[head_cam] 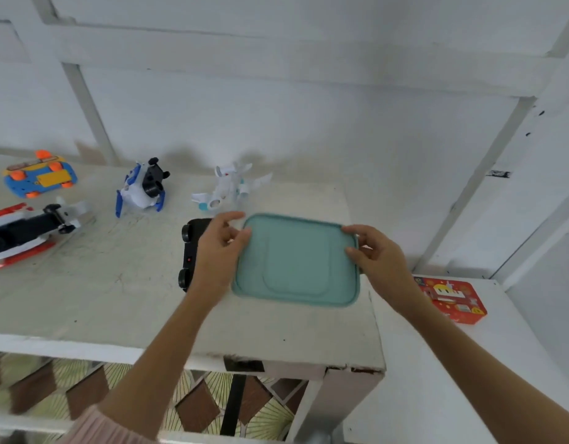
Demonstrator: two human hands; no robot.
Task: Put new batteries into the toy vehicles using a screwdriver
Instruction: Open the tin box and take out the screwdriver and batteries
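Note:
A teal rectangular lid [296, 259] lies flat near the table's right end. My left hand [219, 248] grips its left edge and my right hand [374, 253] grips its right edge. What is under the lid is hidden. A black toy vehicle [191, 248] lies upside down just left of my left hand, partly covered by it. Further left are a white toy plane [227, 189], a blue and white toy [142, 189], an upturned blue and orange toy car [39, 178] and a red, white and black toy [27, 232]. No screwdriver or batteries are in view.
The worn white table [116, 283] ends at a front edge near the bottom. A lower white surface at the right holds a red printed box [453, 298]. White walls and slanted white beams stand behind.

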